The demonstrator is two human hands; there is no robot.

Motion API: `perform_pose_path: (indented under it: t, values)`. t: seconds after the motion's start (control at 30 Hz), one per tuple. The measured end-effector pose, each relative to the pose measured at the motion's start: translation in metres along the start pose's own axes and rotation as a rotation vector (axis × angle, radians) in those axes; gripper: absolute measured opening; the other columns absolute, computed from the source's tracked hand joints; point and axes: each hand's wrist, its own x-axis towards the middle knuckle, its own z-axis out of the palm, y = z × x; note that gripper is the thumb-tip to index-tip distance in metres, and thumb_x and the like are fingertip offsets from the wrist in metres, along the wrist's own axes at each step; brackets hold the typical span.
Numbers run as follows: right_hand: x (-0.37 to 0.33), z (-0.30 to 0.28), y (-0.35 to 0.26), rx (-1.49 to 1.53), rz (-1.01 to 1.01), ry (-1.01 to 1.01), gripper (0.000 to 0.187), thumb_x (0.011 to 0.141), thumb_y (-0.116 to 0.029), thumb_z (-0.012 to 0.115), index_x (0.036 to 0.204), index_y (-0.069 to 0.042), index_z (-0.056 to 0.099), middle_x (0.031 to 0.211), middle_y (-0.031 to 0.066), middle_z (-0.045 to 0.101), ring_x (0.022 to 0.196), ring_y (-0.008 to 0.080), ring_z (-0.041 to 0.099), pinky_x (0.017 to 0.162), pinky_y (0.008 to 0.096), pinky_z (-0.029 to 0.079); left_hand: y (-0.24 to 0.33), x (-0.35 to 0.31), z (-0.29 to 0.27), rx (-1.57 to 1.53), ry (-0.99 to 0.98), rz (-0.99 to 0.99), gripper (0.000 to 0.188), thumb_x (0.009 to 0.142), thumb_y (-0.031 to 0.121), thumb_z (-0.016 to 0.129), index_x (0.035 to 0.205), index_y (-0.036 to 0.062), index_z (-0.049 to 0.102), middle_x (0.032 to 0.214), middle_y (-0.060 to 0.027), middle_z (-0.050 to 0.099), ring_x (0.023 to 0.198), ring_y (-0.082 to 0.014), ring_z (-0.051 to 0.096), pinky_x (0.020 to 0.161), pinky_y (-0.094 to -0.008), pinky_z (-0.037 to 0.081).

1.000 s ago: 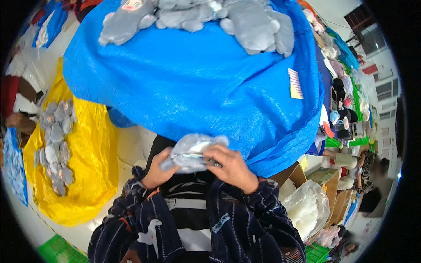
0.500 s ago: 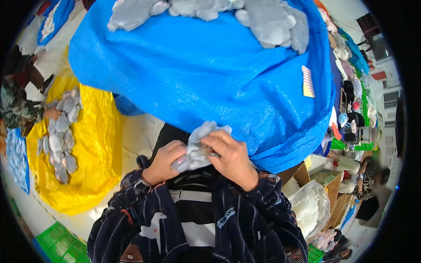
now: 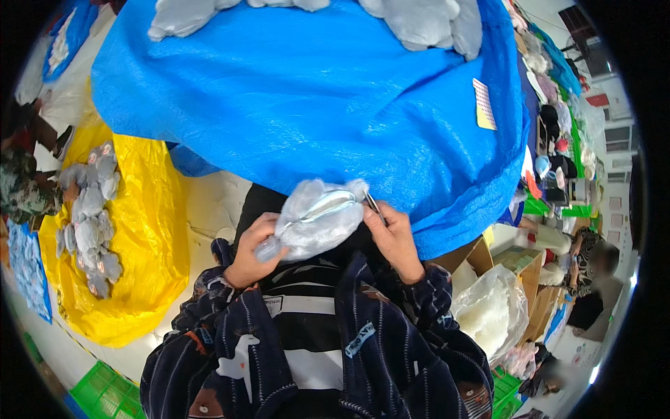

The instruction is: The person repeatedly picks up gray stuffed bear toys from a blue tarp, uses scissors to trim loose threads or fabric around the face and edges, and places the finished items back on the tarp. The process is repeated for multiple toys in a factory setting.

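Observation:
A grey plush toy skin (image 3: 317,234) is spread over my lap, with a long slit along its upper side that shows a pale lining. My left hand (image 3: 252,253) pinches its left end, fingers closed on the fur. In my right hand (image 3: 396,241) is a slim metal tool (image 3: 374,204) like tweezers, pointing up and left beside the skin's right end. Whether its tip touches the fur I cannot tell. Beyond my hands lies a blue plastic sheet (image 3: 300,105), with several grey plush pieces (image 3: 419,21) on its far part.
On the left, a yellow plastic sheet (image 3: 150,258) carries a pile of small grey plush pieces (image 3: 89,220), with another person's sleeve (image 3: 28,181) beside it. Cardboard boxes (image 3: 534,283) and a clear bag of white stuffing (image 3: 488,318) stand to the right. A green crate (image 3: 105,391) sits lower left.
The plush skin, bunched between both hands before, is now spread with its slit facing up. My right hand has moved off it to the right, and the metal tool shows more plainly.

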Motion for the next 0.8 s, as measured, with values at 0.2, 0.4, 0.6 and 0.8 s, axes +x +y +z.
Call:
perform_pose_path:
  t: [0.2,0.4,0.6,0.8]
  values:
    - [-0.02,0.007,0.022,0.479,0.263,-0.116,0.018,0.089,-0.02,0.053,0.089,-0.002,0.056,0.058,-0.0061,0.039,0.051,0.0022,0.033,0.045,0.02,0.026,-0.013,-0.014,0.002,-0.221,0.018,-0.15,0.028,0.072,0.004,0.066,0.096,0.0013,0.052,0.103,-0.0127,0.052,0.097,-0.0234,0.051,0.085,-0.0331,0.038]
    - [-0.023,0.006,0.0,0.051,-0.024,0.007,0.018,0.085,-0.016,0.058,0.084,0.002,0.058,0.065,-0.0022,0.049,0.062,0.0036,0.04,0.053,0.0212,0.035,0.001,-0.015,-0.008,-0.279,-0.128,-0.431,0.039,0.073,0.008,0.067,0.108,0.0009,0.049,0.107,-0.007,0.052,0.103,-0.0171,0.048,0.089,-0.0303,0.036]
    - [-0.027,0.008,-0.014,0.117,0.008,-0.09,0.019,0.081,-0.014,0.063,0.084,0.003,0.059,0.072,0.0014,0.056,0.069,0.0063,0.048,0.061,0.0229,0.04,0.005,-0.006,-0.007,-0.23,-0.181,-0.365,0.082,0.067,0.01,0.074,0.131,0.0015,0.024,0.123,-0.0107,0.044,0.111,-0.0183,0.046,0.095,-0.0314,0.035]
    - [-0.032,0.012,-0.018,0.095,-0.006,-0.038,0.018,0.079,-0.014,0.066,0.08,0.002,0.057,0.068,-0.0011,0.052,0.065,0.0047,0.044,0.057,0.0214,0.037,0.009,-0.001,0.009,-0.39,-0.111,-0.407,0.078,0.066,0.003,0.073,0.13,-0.0016,0.028,0.122,-0.0114,0.046,0.113,-0.0185,0.045,0.095,-0.0318,0.037]
